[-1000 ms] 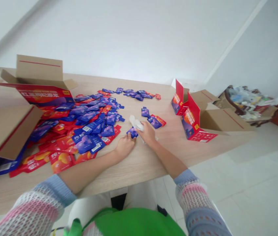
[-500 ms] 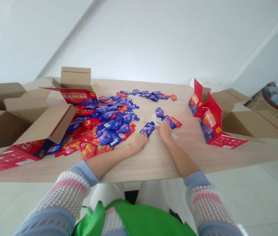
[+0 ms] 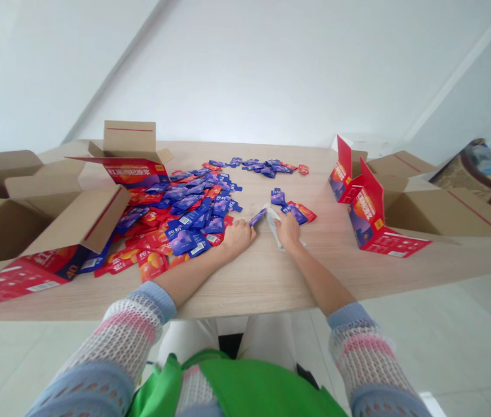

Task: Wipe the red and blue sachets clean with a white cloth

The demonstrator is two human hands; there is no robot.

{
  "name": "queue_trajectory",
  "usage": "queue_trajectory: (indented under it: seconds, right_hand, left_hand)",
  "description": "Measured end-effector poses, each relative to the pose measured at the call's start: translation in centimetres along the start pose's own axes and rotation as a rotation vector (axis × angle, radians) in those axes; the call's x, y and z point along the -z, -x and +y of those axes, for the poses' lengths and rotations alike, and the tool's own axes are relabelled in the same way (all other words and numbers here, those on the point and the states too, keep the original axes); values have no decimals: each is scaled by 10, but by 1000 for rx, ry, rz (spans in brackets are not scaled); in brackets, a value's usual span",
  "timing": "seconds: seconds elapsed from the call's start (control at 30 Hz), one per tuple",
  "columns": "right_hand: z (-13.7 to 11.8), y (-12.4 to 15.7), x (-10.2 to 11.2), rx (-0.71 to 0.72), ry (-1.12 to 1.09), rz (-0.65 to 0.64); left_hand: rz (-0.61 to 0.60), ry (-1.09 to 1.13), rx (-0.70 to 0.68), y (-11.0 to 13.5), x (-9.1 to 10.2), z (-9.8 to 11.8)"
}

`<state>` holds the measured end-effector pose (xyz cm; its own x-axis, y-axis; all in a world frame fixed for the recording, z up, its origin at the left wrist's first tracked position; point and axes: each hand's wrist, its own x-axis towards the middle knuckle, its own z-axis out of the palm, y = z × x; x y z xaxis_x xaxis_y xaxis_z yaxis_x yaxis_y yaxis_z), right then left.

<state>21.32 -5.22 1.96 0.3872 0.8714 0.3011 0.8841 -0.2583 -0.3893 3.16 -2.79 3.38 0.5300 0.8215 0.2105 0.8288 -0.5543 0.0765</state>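
My left hand [image 3: 239, 235] is closed around the near end of a purple sachet [image 3: 258, 217], which is tilted up off the table. My right hand [image 3: 287, 230] grips a white tissue or cloth [image 3: 273, 222] that touches or lies close to the sachet's far end. Just beyond my right hand lie a blue-purple sachet [image 3: 295, 214] and a red sachet [image 3: 306, 211] overlapping. Another purple sachet [image 3: 277, 197] rests a little farther off. To the left of my left hand spreads a large heap of red and purple sachets [image 3: 183, 240].
Open cartons stand at the left, a large one [image 3: 49, 266] in front and a red one [image 3: 136, 171] behind. Two red open cartons, one nearer [image 3: 371, 226], stand at the right. A small row of sachets [image 3: 269, 168] lies at the back of the wooden table [image 3: 245, 289].
The purple sachet that lay flat between my hands is now lifted and tilted on edge. The white tissue has been drawn up against it by my right hand.
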Motion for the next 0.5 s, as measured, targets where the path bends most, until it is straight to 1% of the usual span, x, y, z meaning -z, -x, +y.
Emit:
queue_trajectory:
  seconds: [0.07, 0.13, 0.2, 0.23, 0.27, 0.37, 0.43, 0.5]
  right_hand:
    - [-6, 5, 5, 82, -62, 35]
    - [-14, 12, 8, 189, -135, 74]
    - [-24, 21, 10, 306, -204, 84]
    - [-29, 27, 10, 361, -228, 78]
    - [-34, 32, 10, 410, -239, 61]
    - [-45, 42, 7, 493, -186, -48]
    - [-46, 42, 1, 484, -112, -127]
    - [-42, 34, -6, 433, -36, -157]
  left_hand:
    - [13, 55, 29, -3, -1, -6]
    - [62, 162, 18, -3, -2, -14]
    - [107, 334, -27, 0, -5, -22]
    - [97, 442, -37, 1, -8, -25]
    - [58, 562, -24, 2, -11, -27]
    - [-136, 977, 94, 1, -22, -29]
    - [-233, 1236, 199, -3, -28, -29]
    - [-306, 1424, 309, -7, -29, -29]
